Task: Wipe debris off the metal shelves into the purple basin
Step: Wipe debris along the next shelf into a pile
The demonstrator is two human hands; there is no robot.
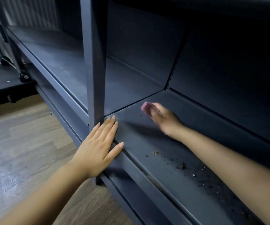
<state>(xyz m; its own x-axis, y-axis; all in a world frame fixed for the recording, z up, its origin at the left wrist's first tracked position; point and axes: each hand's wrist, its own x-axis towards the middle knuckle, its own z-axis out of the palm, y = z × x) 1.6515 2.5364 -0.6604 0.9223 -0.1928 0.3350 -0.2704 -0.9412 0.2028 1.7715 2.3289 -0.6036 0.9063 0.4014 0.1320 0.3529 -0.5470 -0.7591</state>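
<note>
The left hand [98,146] lies flat, fingers straight, on the front edge of the dark grey metal shelf [147,137]. The blurry right hand [162,117] holds a small pink cloth [145,106] at its fingertips. Brown crumbs [179,164] lie beside the right arm.

the left hand [101,146] is laid flat, fingers straight, on the metal shelf's [171,181] front edge beside an upright post [94,62]. a pink cloth [145,106] is held by the blurred right hand [163,118]. debris [182,166] is scattered near the right forearm.

Shelf [147,143] matt dark metal; floor [25,135] wood-grain, possibly laminate.
</note>
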